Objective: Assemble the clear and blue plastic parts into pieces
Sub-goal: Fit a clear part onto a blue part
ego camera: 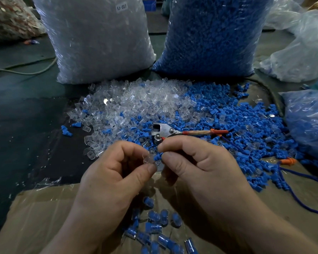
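Observation:
My left hand (pixel 114 173) pinches a small clear plastic part (pixel 149 158) between thumb and forefinger. Facing it, my right hand (pixel 195 162) pinches a blue ribbed plastic part (pixel 158 157), whose tip meets the clear part between the two hands. Beyond the hands a heap of loose clear parts (pixel 136 103) spreads over the dark table, and a heap of loose blue parts (pixel 246 125) lies to its right. Several assembled clear-and-blue pieces (pixel 154 228) lie on the cardboard below my wrists.
Pliers with red handles (pixel 173 132) lie on the parts just beyond my hands. A big bag of clear parts (pixel 99 39) and a big bag of blue parts (pixel 213 33) stand at the back. A cardboard sheet (pixel 44 213) covers the near table. Blue cord (pixel 297 195) runs at right.

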Action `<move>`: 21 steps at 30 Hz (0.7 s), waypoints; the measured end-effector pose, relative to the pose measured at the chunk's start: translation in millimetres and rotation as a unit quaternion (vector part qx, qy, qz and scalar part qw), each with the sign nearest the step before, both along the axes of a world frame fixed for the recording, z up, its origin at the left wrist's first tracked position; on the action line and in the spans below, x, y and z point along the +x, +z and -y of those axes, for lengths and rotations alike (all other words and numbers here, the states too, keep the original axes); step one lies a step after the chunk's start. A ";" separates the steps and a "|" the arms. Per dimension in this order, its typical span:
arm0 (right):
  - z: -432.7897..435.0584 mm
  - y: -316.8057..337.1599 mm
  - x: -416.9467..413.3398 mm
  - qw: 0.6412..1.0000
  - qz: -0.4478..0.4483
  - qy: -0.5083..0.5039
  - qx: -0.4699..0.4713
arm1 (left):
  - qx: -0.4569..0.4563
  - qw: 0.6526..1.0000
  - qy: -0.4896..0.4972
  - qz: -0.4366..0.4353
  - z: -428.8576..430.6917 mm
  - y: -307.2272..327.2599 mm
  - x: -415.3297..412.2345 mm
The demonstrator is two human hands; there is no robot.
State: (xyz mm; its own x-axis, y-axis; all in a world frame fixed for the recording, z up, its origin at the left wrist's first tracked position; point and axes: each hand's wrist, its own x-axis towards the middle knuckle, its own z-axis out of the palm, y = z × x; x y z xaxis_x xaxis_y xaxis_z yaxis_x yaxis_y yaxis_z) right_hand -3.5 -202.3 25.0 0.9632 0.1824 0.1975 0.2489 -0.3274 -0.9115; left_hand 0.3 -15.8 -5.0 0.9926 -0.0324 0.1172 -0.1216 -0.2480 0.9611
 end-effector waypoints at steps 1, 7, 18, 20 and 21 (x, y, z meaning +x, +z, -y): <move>-0.7 -0.4 -0.3 1.000 -0.004 0.002 -0.003 | 0.009 1.000 0.000 0.004 -0.1 -0.3 -0.2; -2.7 -1.7 -0.2 0.998 0.029 -0.005 -0.050 | 0.089 0.995 0.004 0.049 3.8 4.4 -3.3; -3.8 -2.5 -0.2 0.971 0.140 -0.001 -0.193 | 0.063 0.997 -0.038 0.027 -1.0 9.4 -5.0; -4.6 -4.0 -0.8 0.963 0.162 0.014 -0.216 | 0.045 0.998 -0.045 0.003 -0.7 8.0 -4.6; -5.3 -5.0 -1.3 0.961 0.169 0.022 -0.219 | 0.037 0.998 -0.049 -0.007 -0.4 7.3 -4.6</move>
